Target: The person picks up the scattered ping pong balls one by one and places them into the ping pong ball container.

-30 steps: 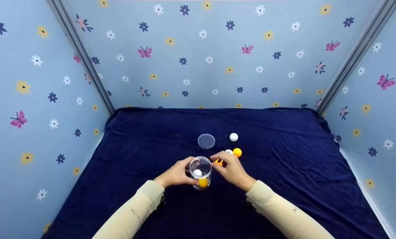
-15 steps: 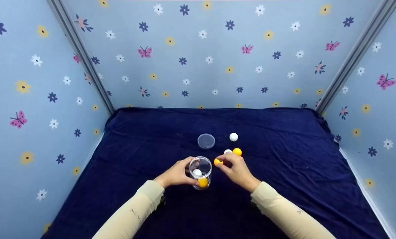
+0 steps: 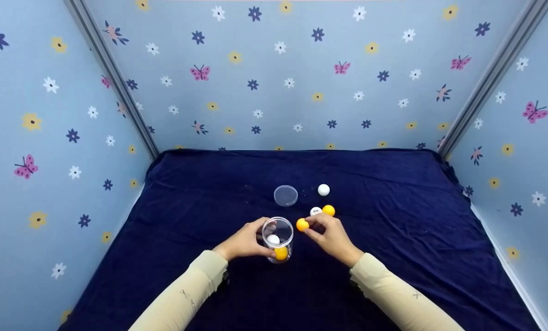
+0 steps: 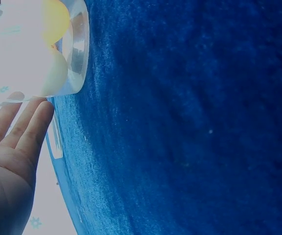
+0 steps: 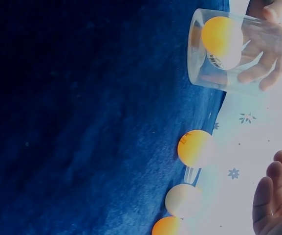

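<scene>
Your left hand [image 3: 245, 240] curls round the smooth, clear jar [image 3: 284, 230], a white ball [image 3: 273, 239] and an orange ball [image 3: 280, 253] inside. Your right hand [image 3: 332, 236], fingers loosely parted, holds nothing beside the loose ball [image 3: 302, 225], contact unclear, on plush blue cloth [image 3: 209, 188]. Beyond lies the round lid [image 3: 285, 196].

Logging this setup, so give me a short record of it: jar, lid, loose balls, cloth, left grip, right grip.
Jar: clear, uncovered, one white ball and one orange ball inside
Lid: clear, on the cloth beyond the jar
Loose balls: two orange balls, two white balls
Cloth: dark blue
Left grip: around the jar
Right grip: by the loose orange ball nearest the jar, not touching it
</scene>
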A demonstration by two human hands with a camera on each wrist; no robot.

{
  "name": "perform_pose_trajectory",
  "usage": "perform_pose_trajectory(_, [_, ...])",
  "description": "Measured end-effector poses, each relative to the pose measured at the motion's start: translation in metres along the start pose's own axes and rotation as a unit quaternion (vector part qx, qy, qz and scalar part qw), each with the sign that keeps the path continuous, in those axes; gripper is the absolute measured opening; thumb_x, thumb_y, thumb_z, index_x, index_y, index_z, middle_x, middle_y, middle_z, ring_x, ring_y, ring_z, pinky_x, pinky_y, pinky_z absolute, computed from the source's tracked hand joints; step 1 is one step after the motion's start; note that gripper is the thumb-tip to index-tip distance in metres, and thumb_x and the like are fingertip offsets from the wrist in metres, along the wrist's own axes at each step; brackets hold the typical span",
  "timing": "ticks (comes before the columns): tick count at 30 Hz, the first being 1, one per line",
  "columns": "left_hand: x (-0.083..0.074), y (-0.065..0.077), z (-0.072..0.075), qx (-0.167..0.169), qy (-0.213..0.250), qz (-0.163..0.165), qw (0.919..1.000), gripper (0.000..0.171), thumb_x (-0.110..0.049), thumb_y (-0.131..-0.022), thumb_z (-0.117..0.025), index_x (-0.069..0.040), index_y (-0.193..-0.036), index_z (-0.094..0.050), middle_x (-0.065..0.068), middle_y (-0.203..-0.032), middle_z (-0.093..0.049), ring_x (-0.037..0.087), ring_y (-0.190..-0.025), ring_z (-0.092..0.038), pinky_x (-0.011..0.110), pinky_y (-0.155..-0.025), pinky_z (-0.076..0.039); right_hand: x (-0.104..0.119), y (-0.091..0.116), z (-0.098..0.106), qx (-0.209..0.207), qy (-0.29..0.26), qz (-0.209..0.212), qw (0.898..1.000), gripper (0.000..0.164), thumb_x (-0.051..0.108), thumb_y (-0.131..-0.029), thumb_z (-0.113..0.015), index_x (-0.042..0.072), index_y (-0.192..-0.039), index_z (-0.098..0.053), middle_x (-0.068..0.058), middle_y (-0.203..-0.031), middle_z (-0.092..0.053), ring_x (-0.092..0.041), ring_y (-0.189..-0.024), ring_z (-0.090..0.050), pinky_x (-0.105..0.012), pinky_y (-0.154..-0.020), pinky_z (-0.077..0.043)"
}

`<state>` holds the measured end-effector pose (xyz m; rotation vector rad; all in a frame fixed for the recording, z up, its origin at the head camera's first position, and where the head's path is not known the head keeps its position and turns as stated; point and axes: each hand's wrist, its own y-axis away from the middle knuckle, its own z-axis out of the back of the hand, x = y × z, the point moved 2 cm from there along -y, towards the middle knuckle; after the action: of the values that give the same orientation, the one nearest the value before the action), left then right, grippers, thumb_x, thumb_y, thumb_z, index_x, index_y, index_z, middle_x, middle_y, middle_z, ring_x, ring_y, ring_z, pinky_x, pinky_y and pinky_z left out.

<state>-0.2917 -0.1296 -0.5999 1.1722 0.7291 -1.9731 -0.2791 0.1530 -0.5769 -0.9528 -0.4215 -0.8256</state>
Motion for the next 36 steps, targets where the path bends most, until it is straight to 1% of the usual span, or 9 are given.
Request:
perform_pose_trajectory(3, [-0.001,0.001,0.0,0.0,-0.005,0.004,1.0,0.085,-0.012,-0.075,-0.1,-0.004,-0.148,-0.059,0.021,-0.137,-0.071,0.04,-0.124,-0.072,0.052,-0.107,-0.061,-0.003,0.001,-0.001,0.005,-0.001,-0.013,1.0,0.026,-0.004,-0.085,-0.087,-0.008,-0.108,-0.076,-0.022,-0.091,-0.075,-0.041,-0.078,-0.071,-0.044,-0.07,-0.065])
perform_pose_trajectory(9, [-0.002,0.001,-0.001,0.0,-0.023,0.009,0.9997,0.084,-0.017,-0.075,-0.101,-0.006,-0.147,-0.06,0.018,-0.136,-0.072,0.036,-0.124,-0.072,0.046,-0.106,-0.062,-0.008,0.003,-0.003,0.021,0.007,-0.036,0.999,0.03,-0.003,-0.085,-0.088,-0.008,-0.112,-0.075,-0.024,-0.1,-0.077,-0.039,-0.079,-0.071,-0.035,-0.072,-0.063])
perform_pose_trajectory(12, [-0.002,0.001,-0.001,0.001,-0.027,0.012,0.9996,0.082,-0.017,-0.075,-0.101,-0.005,-0.145,-0.06,0.017,-0.136,-0.072,0.032,-0.124,-0.072,0.041,-0.106,-0.062,-0.009,0.003,-0.005,0.031,0.013,-0.045,0.998,0.033,-0.002,-0.085,-0.088,-0.008,-0.114,-0.075,-0.024,-0.103,-0.077,-0.038,-0.079,-0.071,-0.034,-0.073,-0.063])
perform_pose_trajectory(16, [-0.002,0.001,-0.001,0.003,-0.032,0.017,0.9993,0.08,-0.017,-0.075,-0.101,-0.004,-0.143,-0.061,0.015,-0.134,-0.073,0.026,-0.122,-0.073,0.036,-0.105,-0.062,-0.014,0.003,-0.008,0.04,0.02,-0.06,0.997,0.037,0.0,-0.085,-0.089,-0.007,-0.118,-0.074,-0.024,-0.106,-0.077,-0.038,-0.082,-0.071,-0.038,-0.077,-0.063])
perform_pose_trajectory(23, [-0.005,0.002,0.0,0.002,-0.023,0.008,0.9997,0.085,-0.017,-0.076,-0.1,-0.005,-0.149,-0.059,0.018,-0.137,-0.071,0.033,-0.124,-0.072,0.039,-0.105,-0.063,-0.023,0.002,-0.012,0.058,0.026,-0.091,0.994,0.044,0.003,-0.085,-0.09,-0.006,-0.125,-0.073,-0.023,-0.116,-0.077,-0.038,-0.087,-0.074,-0.046,-0.083,-0.065])
perform_pose_trajectory(25, [-0.006,0.002,0.0,0.003,-0.025,0.008,0.9997,0.084,-0.016,-0.076,-0.1,-0.005,-0.148,-0.059,0.018,-0.137,-0.072,0.032,-0.123,-0.073,0.036,-0.105,-0.062,-0.024,0.001,-0.013,0.062,0.029,-0.094,0.993,0.046,0.003,-0.085,-0.09,-0.006,-0.127,-0.072,-0.024,-0.119,-0.077,-0.038,-0.087,-0.075,-0.048,-0.084,-0.065])
perform_pose_trajectory(28, [-0.006,0.002,0.0,0.004,-0.024,0.007,0.9997,0.081,-0.016,-0.076,-0.1,-0.005,-0.146,-0.06,0.017,-0.136,-0.072,0.032,-0.123,-0.073,0.037,-0.105,-0.063,-0.026,0.0,-0.015,0.068,0.03,-0.099,0.992,0.048,0.003,-0.085,-0.089,-0.007,-0.129,-0.071,-0.024,-0.122,-0.076,-0.039,-0.088,-0.076,-0.051,-0.085,-0.065])
perform_pose_trajectory(32, [-0.006,0.002,0.0,0.002,-0.023,0.007,0.9997,0.08,-0.017,-0.076,-0.1,-0.006,-0.145,-0.061,0.017,-0.135,-0.073,0.033,-0.124,-0.073,0.041,-0.105,-0.063,-0.028,-0.002,-0.017,0.077,0.028,-0.109,0.991,0.051,0.003,-0.085,-0.089,-0.008,-0.131,-0.07,-0.025,-0.125,-0.075,-0.04,-0.089,-0.075,-0.056,-0.086,-0.064])
perform_pose_trajectory(36, [-0.005,0.002,0.0,0.0,-0.023,0.005,0.9997,0.083,-0.017,-0.076,-0.101,-0.006,-0.148,-0.06,0.018,-0.136,-0.072,0.035,-0.124,-0.072,0.043,-0.105,-0.063,-0.03,-0.004,-0.019,0.089,0.03,-0.127,0.987,0.054,0.002,-0.085,-0.089,-0.008,-0.134,-0.069,-0.024,-0.127,-0.074,-0.039,-0.089,-0.075,-0.056,-0.086,-0.063])
